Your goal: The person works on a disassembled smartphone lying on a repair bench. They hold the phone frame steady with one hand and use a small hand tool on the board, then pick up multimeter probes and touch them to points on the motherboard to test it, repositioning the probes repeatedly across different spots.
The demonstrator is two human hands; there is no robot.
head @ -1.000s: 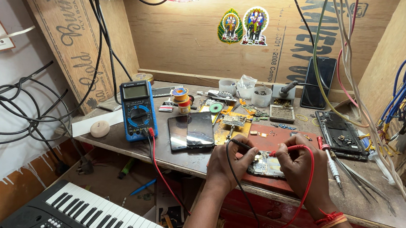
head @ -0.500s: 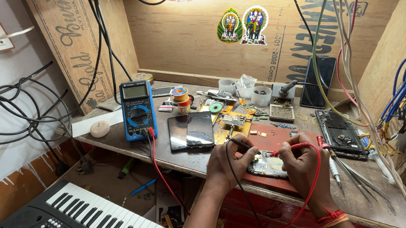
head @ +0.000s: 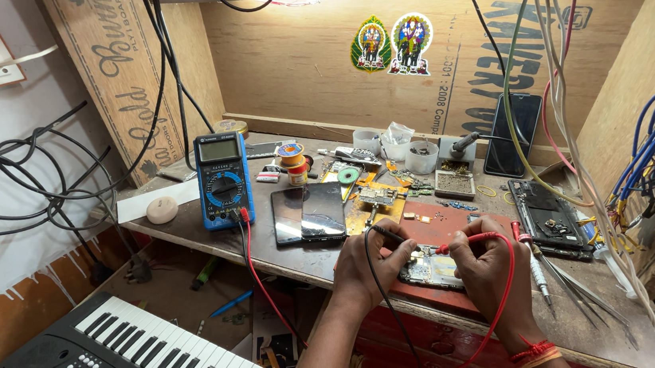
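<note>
Your left hand (head: 371,264) grasps the black probe (head: 390,234), its fingers (head: 398,251) clenched around the shaft with the tip down on the circuit board (head: 432,268). Your right hand (head: 489,266) pinches the red probe (head: 465,243) between thumb and forefinger, the tip at the board's upper edge. The board lies on the red mat (head: 459,223) at the front edge of the surface (head: 187,221), between your two hands.

Compared with a second ago, little has moved. Both hands have stayed over the board; the right hand has shifted slightly, and the loop of red lead (head: 505,287) now arcs more widely around your right wrist. The left hand looks unchanged. The probing on the same board goes on, with only the red tip repositioned; which contact it meets is too small to tell.

Both leads run back to the blue multimeter (head: 223,180), which stands toward the left rear of the surface; its display cannot be read from here. A dark phone (head: 310,212) lies flat just beside it, toward the middle. A second opened phone (head: 547,217) lies near the right edge, with a screwdriver (head: 534,268) just beside your right hand. Below the front left corner sits an electronic keyboard (head: 136,362), well apart from the work.
</note>
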